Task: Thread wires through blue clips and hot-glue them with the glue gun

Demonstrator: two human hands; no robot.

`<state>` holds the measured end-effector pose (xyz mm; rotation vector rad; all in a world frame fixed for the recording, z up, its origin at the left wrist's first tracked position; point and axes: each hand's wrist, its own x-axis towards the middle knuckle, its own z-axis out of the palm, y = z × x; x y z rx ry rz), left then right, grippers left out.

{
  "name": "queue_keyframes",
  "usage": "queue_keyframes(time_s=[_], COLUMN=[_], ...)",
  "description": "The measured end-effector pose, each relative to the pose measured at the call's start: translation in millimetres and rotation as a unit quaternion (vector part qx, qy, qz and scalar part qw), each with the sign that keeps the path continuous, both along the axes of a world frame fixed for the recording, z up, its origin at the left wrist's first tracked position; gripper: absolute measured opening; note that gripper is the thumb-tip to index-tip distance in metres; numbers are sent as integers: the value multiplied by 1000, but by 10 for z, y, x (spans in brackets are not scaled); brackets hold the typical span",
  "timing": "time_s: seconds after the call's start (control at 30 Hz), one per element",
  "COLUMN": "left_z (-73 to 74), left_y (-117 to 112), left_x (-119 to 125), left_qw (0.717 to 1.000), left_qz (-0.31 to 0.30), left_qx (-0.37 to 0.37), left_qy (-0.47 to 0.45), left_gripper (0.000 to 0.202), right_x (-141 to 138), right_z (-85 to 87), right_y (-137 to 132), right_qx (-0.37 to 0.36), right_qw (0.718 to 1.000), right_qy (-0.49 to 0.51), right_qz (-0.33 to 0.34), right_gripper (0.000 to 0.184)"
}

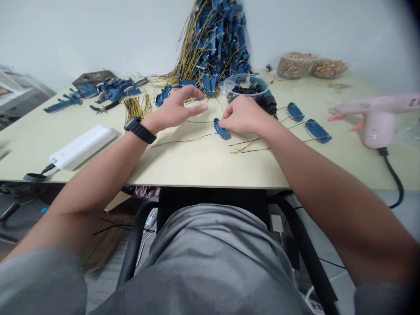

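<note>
A person's right grip [243,114] pinches the end of a light, stiff curved blue plastic piece [220,129] on the pale surface [183,167], left grip [175,109] spread beside it; its flimsy thin wire [187,140] makes the plastic body the surer hold.

Bright, diffuse light lies over the pale cream tabletop [183,162], leaving soft shadows under the left hand [175,109] and right hand [244,116]. A dark, blurred smear [411,13] fills 1 o'clock; fisheye distortion bows the edges; the grey fabric sleeve [39,280] at 7 o'clock blurs.
</note>
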<state>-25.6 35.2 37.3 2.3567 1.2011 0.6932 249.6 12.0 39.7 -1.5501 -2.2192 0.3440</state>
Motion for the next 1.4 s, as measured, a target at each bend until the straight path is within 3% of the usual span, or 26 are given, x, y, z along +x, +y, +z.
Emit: queue_keyframes(time_s=[0.13,0.27,0.43,0.7,0.9,1.03,1.13,1.27,1.4], left_z=[167,251,256,291,327,252,111,-109,-219], left_y=[-34,-14,106,149,208,201,195,204,202], left_x=[-157,-325,-518,-591,-717,-712,-596,-400,-276], left_qw=[990,993,986,964,925,937,946,927,905], left_qz=[72,50,24,-40,-139,-121,-99,-119,-167], left_qx=[-43,-104,-152,-247,-340,-327,-304,-321,-348], left_qy=[-111,-33,69,85,102,33,-49,-155,-182], left_gripper=[72,45,51,53,58,45,47,64,74], right_x=[67,120,123,134,139,139,132,96,7], right_z=[121,179,144,118,107,90,54,3,-48], right_y=[-46,-54,-14,14,26,20,28,32,11], right_qx=[-4,-7,-2,7,8,25,46,77,104], right_qw=[1000,1000,999,999,998,996,992,984,973], right_qy=[-16,-16,-32,-25,-31,-25,-14,18,52], right_qz=[1,18,23,36,47,82,115,161,201], right_gripper=[21,30,23,31,25,21,14,9,8])
